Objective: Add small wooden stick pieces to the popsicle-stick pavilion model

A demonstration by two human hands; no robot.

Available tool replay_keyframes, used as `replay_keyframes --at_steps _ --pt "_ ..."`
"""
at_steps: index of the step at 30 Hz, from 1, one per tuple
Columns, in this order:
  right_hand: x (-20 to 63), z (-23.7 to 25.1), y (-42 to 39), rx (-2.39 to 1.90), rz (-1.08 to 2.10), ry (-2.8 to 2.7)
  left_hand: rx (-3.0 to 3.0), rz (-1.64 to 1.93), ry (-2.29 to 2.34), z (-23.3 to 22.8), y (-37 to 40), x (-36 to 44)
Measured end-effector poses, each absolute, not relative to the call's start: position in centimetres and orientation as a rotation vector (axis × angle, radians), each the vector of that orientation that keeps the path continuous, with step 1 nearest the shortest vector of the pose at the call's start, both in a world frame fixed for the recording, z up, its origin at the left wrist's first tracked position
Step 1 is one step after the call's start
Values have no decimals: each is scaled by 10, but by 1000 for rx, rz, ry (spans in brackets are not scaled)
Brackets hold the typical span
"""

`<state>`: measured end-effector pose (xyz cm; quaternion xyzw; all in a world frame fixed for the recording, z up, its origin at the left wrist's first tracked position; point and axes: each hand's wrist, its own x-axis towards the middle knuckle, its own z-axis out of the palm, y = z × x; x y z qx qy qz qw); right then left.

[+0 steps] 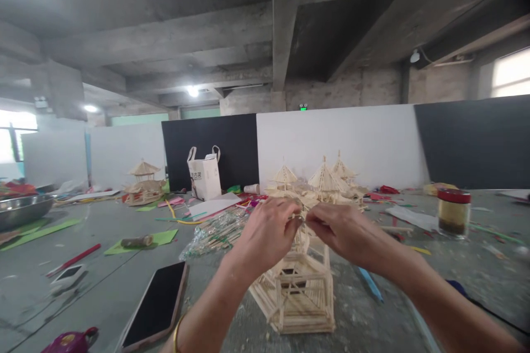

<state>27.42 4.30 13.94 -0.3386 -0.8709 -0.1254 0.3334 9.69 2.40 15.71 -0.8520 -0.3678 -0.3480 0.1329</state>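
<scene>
- The left hand (265,231) and the right hand (343,231) meet above a small stick tower (296,292), which stands on the grey tabletop (372,320) directly in front of the person.
- The grip of each hand is closed: the fingertips of both hands pinch together at the same spot, on a thin piece at the top of the tower. The piece itself is too small to see clearly.
- The tower is made of pale wooden sticks. Its lower part has several sides and an open frame, and the hands cover its upper part.
- A thin gold bangle (179,331) is on the left wrist.
- A dark phone (157,304) lies flat on the tabletop to the left of the tower, near the left forearm.
- A clear bag of sticks (211,236) lies beyond the phone, just behind the left hand.
- A glass jar with a red lid (454,213) stands well apart on the right.
- A finished stick pavilion model (323,182) with pointed roofs stands behind the hands, and another model (143,182) stands far to the left.
- A white tote bag (204,174) stands upright near the dark wall panel.
- A metal bowl (20,209) is at the left edge, and green paper sheets (161,238) lie on the tabletop.
</scene>
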Motion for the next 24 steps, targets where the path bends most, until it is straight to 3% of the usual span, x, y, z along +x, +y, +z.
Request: replay_keyframes --at_steps 8,24 --pt "251 131 14 -845 -414 -2337 -2637 -810 -1292 156 -7 82" --pt "218 56 -33 -815 -387 -2831 -2811 -734 -1866 72 -62 57"
